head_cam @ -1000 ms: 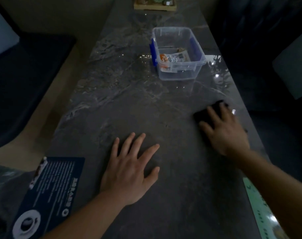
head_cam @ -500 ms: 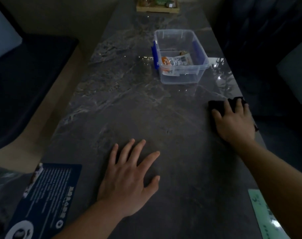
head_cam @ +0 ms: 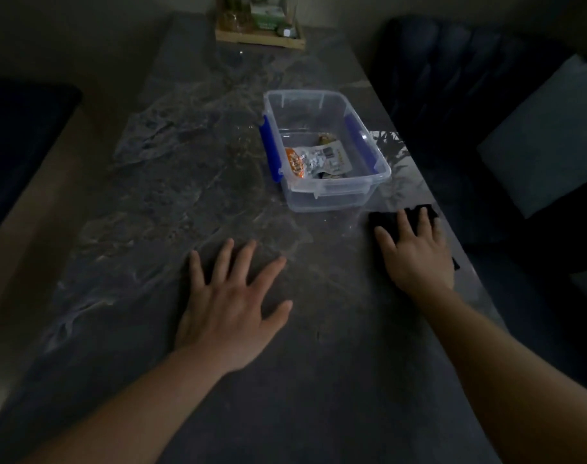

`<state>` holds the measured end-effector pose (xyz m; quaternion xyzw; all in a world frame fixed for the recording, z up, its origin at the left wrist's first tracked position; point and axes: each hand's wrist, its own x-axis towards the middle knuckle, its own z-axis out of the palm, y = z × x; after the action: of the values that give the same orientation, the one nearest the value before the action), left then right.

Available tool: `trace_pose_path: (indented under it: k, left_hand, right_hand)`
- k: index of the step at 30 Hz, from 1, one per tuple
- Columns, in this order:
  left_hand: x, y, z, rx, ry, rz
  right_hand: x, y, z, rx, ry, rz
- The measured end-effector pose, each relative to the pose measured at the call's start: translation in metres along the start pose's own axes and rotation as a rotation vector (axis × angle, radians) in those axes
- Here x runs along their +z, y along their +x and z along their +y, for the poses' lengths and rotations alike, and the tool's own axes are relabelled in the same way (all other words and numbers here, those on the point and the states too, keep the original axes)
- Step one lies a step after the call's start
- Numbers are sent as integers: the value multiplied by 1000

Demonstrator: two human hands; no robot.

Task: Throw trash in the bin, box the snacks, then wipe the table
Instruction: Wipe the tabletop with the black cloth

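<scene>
The right hand (head_cam: 417,254) lies flat with the fingers spread, pressing down on a dark cloth (head_cam: 384,218); it does not pinch the cloth, only the palm and fingers rest on top. The cloth shows beyond the fingertips at 12 o'clock from the hand, and one small corner shows at 3 o'clock, near the right edge of the table (head_cam: 158,202). The left hand (head_cam: 230,304) is also flat and wide open on the bare marble top, holding nothing, at about 8 o'clock from the right hand and apart from it.

At 11 o'clock from the cloth, just beside it, stands a clear plastic box (head_cam: 329,195) with blue clips on its long sides and no lid on it. Inside, a snack packet (head_cam: 313,161) with an orange end lies on the bottom, and a smaller brownish item (head_cam: 326,138) lies behind it; what this is I cannot tell.

At 12 o'clock, at the far end of the table, sits a wooden tray (head_cam: 260,40) with some blurred things. Dark seats (head_cam: 452,78) stand along the right side.
</scene>
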<state>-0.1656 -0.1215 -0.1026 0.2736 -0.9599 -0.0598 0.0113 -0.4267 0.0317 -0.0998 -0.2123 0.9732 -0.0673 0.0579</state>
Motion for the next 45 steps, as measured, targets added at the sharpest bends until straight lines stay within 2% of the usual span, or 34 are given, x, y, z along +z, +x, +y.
trace_pose_path:
  k: [3,6,8,9,12,13,16,19,23,25,29,30,31,34,35,37,39,40,42,43,45]
  left_hand:
    - [-2,1,1,17,7,-9]
    - [-7,0,4,16,27,-24]
    - [-8,0,4,19,25,-47]
    - [-9,0,4,21,33,-55]
    - [-9,0,5,8,26,-40]
    - [-9,1,5,10,30,-43]
    - [-8,1,6,17,14,-46]
    - [-8,0,5,16,30,-60]
    - [-10,1,6,-7,37,-73]
    - [-10,1,6,-7,46,-84]
    - [-11,1,6,-7,49,-79]
    - [-11,0,6,-6,53,-84]
    - [-11,0,6,-6,51,-87]
    - [-11,0,6,-12,49,-75]
    - [-10,0,6,-15,47,-77]
    - [-10,0,5,-22,39,-82]
    - [-10,-1,5,-17,36,-83]
    - [-10,-1,5,-18,35,-80]
    - [-9,0,4,-21,37,-76]
    - [-9,0,5,-16,41,-79]
    - [-8,0,5,-10,44,-81]
  right_hand:
    - [1,-3,-7,-88,-53,-21]
    - [11,-41,2,-440,-116,17]
    - [13,-38,9,-558,-134,-12]
    - [8,-26,7,-520,-118,-33]
    - [-6,9,-18,-219,-79,-60]
    - [-4,8,-30,-213,-68,-52]
    - [14,-43,-41,-466,-71,1]
    - [13,-59,-27,-657,-72,-53]
    - [-5,-8,-43,-507,-75,-78]
    - [0,-14,-56,-490,-63,-41]
    - [12,-56,-41,-833,-34,-75]
    - [9,-43,-33,-858,-46,-80]
    - [4,-23,-24,-788,-45,-73]
    - [-17,43,-8,-342,-27,-64]
    - [-21,52,-7,-250,-21,-60]
    - [-22,46,-6,-244,61,18]
    - [-26,22,-7,-259,385,46]
    - [-33,9,-7,-219,618,-3]
    - [-54,-4,-10,-48,1174,-232]
    - [-61,-3,-10,80,1367,-353]
    - [-66,0,-8,220,1428,-439]
